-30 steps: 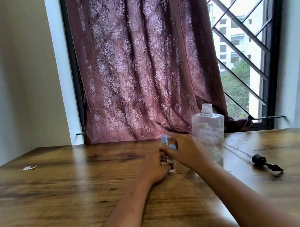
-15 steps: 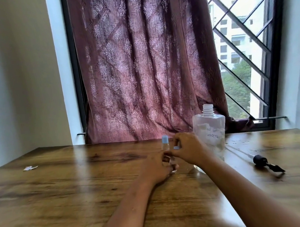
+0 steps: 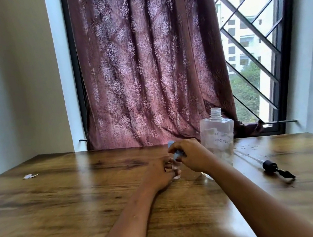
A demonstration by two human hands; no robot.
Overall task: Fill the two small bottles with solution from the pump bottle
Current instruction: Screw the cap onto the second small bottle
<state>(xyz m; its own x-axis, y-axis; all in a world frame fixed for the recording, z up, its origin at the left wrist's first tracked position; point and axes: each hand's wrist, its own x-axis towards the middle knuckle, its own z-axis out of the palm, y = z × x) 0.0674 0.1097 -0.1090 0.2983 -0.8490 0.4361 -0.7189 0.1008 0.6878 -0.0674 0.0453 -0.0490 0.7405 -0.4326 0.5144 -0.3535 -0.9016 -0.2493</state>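
1. The wooden bench (image 3: 83, 203) carries everything. A few shiny drops lie on it to the right of the pump bottle.
2. The pump bottle (image 3: 218, 140) stands upright at the back, just beside the right wrist. Its threaded neck is open, so the pump is already out. Its wall is clear. The contents look like clear liquid, but the level is hard to read. It has not moved over the last second.
3. The right grip (image 3: 192, 156) is pinched on the blue cap (image 3: 176, 154). Since a second ago its fingers have swung further left across the cap, and they now partly hide the bottle behind. That reads as a turn of the cap. I cannot tell whether it is being tightened or loosened.
4. The left grip (image 3: 160, 173) is closed round the lower body of the near small bottle (image 3: 175, 165). It has steadied that bottle on the bench throughout.
5. The pump head (image 3: 269, 165) lies on its side at the right, well apart from both hands. Its dip tube points back toward the pump bottle. It is untouched.
6. The near small bottle is upright and clear. Fingers cover most of it, so I cannot tell how full it is.
7. The far small bottle (image 3: 171, 143) stands just behind, with only its blue top showing. It is capped, and its contents are hidden.
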